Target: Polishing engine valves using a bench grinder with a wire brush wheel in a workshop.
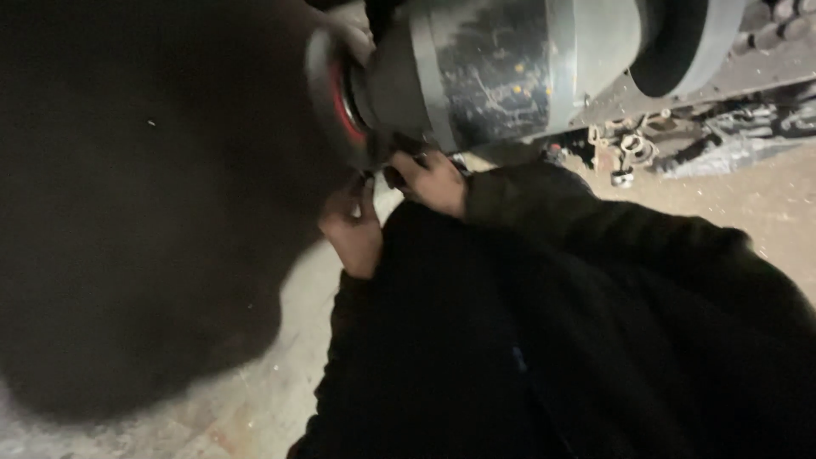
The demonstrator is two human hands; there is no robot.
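Head view: blurred, dim.
Drum (510, 68): grey, scuffed, red-ringed end.
Left hand (353, 225): grip unclear.
Right hand (433, 180): grip unclear, at drum's lower edge.
Room: concrete floor (255, 399) below.

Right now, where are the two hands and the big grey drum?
left hand (353, 231), head view, on the back of the hand.
right hand (435, 180), head view, on the knuckles.
grey drum (501, 68), head view, on its scratched curved side.

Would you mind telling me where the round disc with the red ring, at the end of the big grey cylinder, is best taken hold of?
Probably by its outer rim. The disc with the red ring stands on edge at the end of the grey cylinder, so its lower rim is exposed. Both the left hand and right hand are just beneath it, so come from below, one hand each side.
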